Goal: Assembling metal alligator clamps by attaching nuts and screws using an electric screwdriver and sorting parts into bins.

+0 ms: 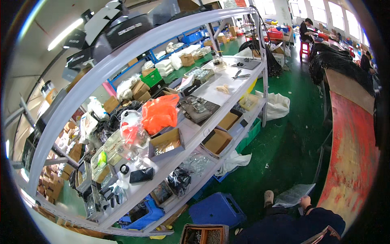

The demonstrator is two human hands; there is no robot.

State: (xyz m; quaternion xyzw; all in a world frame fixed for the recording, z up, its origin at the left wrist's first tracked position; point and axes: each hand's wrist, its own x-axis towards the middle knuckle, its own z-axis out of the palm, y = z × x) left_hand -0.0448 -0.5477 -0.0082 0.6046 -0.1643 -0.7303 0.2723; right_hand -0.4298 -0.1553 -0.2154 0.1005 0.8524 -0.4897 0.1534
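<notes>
At the lower right my right hand [305, 201] is closed on the edge of a clear plastic bag [293, 196]. The bag hangs flat and crinkled beside the red-stained bench, above the green floor. My dark sleeve [327, 219] runs to that hand from the lower edge. The frame does not show my left hand.
A metal rack [195, 138] on the left carries a black phone [141, 175], an orange bag [160, 114], pliers [240, 75] and open boxes [166, 143]. A blue plastic case [217, 209] stands on the floor. The red-stained bench [348, 150] runs along my right. People sit farther back.
</notes>
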